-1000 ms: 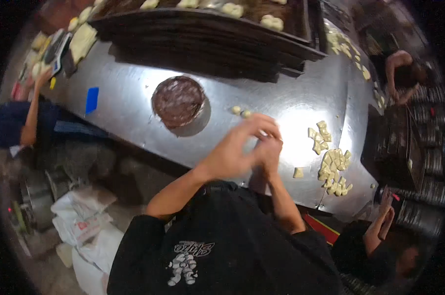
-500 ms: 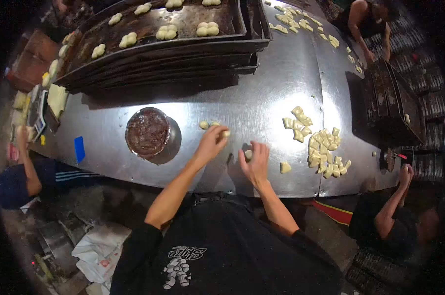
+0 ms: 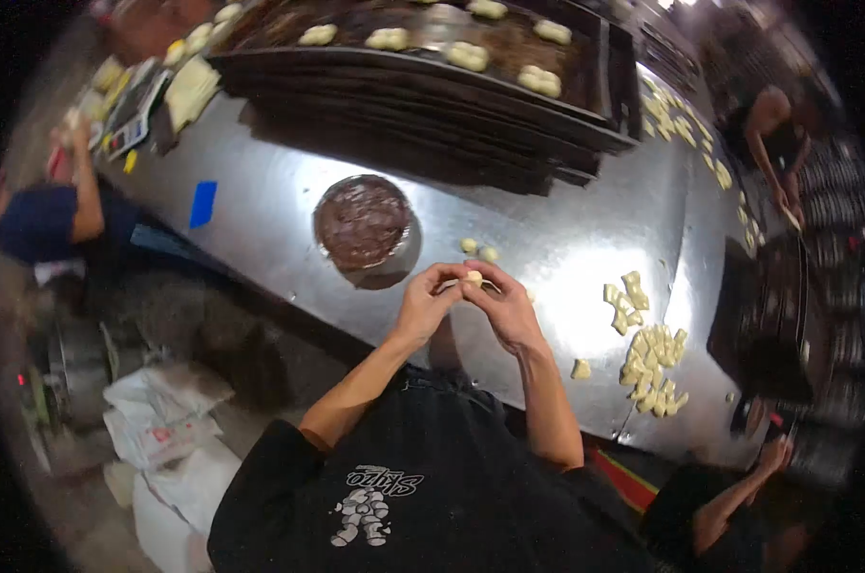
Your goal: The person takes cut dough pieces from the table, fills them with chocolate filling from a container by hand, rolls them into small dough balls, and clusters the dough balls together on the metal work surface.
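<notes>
My left hand (image 3: 431,304) and my right hand (image 3: 505,307) meet over the near side of the metal table (image 3: 270,191). Between their fingertips they pinch a small pale dough ball (image 3: 474,278), partly covered by the fingers. Just beyond the hands sit two dough balls, one on the left (image 3: 469,244) and one on the right (image 3: 489,255). To the left of them stands a round bowl (image 3: 406,239) full of dark brown paste (image 3: 361,222). Cut dough pieces (image 3: 654,368) lie in a loose pile to the right, and a single dough piece (image 3: 581,369) lies apart.
Stacked dark baking trays (image 3: 404,115) stand at the back, the top one bearing clustered dough balls (image 3: 468,56). Blue tape (image 3: 202,203) and a scale (image 3: 130,134) are at left. Co-workers' arms show at left (image 3: 87,196), upper right (image 3: 765,143) and lower right (image 3: 738,497).
My hands, earlier apart over separate dough balls, have come together around one ball. The camera view has turned, so the table and trays appear shifted and tilted.
</notes>
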Tool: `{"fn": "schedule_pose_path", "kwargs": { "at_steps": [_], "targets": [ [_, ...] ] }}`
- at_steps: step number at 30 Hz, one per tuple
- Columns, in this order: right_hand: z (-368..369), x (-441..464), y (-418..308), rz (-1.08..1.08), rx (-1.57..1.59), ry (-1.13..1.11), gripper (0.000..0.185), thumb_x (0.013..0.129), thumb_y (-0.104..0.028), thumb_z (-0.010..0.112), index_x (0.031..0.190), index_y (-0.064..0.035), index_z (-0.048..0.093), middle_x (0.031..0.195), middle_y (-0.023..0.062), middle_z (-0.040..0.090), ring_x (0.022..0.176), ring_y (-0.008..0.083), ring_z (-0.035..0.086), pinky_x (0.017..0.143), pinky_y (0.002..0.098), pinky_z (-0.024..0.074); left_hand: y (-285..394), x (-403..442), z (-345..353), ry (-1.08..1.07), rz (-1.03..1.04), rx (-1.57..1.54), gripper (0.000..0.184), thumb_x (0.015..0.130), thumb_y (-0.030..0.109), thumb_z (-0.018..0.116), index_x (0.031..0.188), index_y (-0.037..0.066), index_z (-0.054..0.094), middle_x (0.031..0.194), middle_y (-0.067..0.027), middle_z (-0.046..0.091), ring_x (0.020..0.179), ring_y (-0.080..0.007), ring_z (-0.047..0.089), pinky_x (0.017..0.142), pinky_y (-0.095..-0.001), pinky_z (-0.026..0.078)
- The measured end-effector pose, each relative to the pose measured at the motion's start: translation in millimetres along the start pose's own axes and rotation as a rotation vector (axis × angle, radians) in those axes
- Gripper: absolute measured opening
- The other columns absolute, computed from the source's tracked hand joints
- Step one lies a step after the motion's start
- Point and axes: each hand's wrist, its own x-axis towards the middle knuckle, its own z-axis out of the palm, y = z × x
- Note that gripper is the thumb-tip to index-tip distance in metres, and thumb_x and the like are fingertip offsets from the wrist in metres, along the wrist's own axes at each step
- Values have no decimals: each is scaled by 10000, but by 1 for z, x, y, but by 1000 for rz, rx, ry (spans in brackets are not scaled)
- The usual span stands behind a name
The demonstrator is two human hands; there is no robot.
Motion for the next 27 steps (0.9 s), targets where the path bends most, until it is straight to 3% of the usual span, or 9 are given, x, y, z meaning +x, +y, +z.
{"fn": "schedule_pose_path", "kwargs": {
  "at_steps": [4, 7, 11, 14, 17, 18, 20, 24, 27],
  "targets": [
    [24, 12, 40, 49, 159, 24, 383, 945, -83, 677, 1287, 54, 573, 1177, 114, 645, 1061, 171, 614, 948, 300, 488, -10, -22, -32, 143, 74, -31, 154, 916, 37, 703, 1044, 12, 621, 1063, -40, 660, 1000, -131, 631, 904, -283, 508],
    [41, 17, 44, 270, 561, -38, 363, 959, -65, 650, 1293, 38, 552, 1177, 111, 646, 1037, 179, 618, 975, 274, 465, 0, -41, -46, 259, 49, 1, 142, 940, 82, 690, 1049, 6, 639, 1031, -35, 665, 993, -114, 625, 858, -270, 519],
    [70, 26, 30, 424, 630, -72, 354, 962, -80, 651, 1286, 25, 555, 1203, 93, 640, 1018, 188, 641, 950, 286, 496, 15, -62, -63, 317, -11, 232, 261, 988, 195, 646, 1155, -6, 652, 1057, -36, 660, 1001, -107, 618, 813, -265, 531],
    [72, 54, 15, 494, 322, -180, 287, 975, -74, 628, 1246, 8, 586, 1159, 73, 667, 989, 204, 672, 905, 305, 531, 8, -69, -84, 303, 45, 363, 326, 1012, 253, 611, 1216, 0, 641, 1146, -63, 633, 1043, -123, 611, 820, -272, 532],
    [88, 90, -6, -182, -599, -421, 209, 929, 11, 601, 1131, -14, 644, 1011, 97, 718, 1021, 240, 677, 878, 363, 554, 19, -74, -94, 352, 114, 305, 359, 1029, 295, 577, 1232, 5, 634, 1231, -86, 593, 1087, -144, 599, 861, -291, 523],
    [92, 104, -10, -182, -606, -425, 209, 929, 11, 601, 1131, -14, 644, 1011, 97, 718, 1021, 240, 677, 878, 363, 554, 24, -74, -96, 402, 95, 267, 372, 1037, 311, 560, 1231, 3, 633, 1264, -95, 572, 1106, -154, 592, 888, -301, 515],
    [95, 129, -16, -624, -1257, -627, 194, 931, -26, 608, 1120, -9, 647, 1061, 134, 710, 1073, 312, 630, 898, 403, 544, 23, -72, -105, 439, 108, 249, 337, 1033, 284, 568, 1211, 9, 641, 1223, -84, 593, 1095, -162, 602, 897, -307, 512],
    [93, 150, 2, -645, -1506, -701, 188, 905, -31, 610, 1086, -12, 655, 1044, 152, 701, 1083, 368, 597, 895, 436, 524, 22, -67, -121, 501, 170, 219, 282, 1035, 246, 564, 1173, 16, 651, 1179, -77, 614, 1073, -171, 616, 926, -314, 498],
    [90, 150, 0, -565, -1498, -714, 260, 850, 32, 596, 1106, 1, 630, 1023, 154, 702, 1000, 322, 663, 901, 392, 526, 25, -68, -128, 540, 169, 195, 274, 1038, 236, 559, 1169, 14, 652, 1172, -81, 613, 1079, -172, 610, 928, -320, 498]
  ]
}}
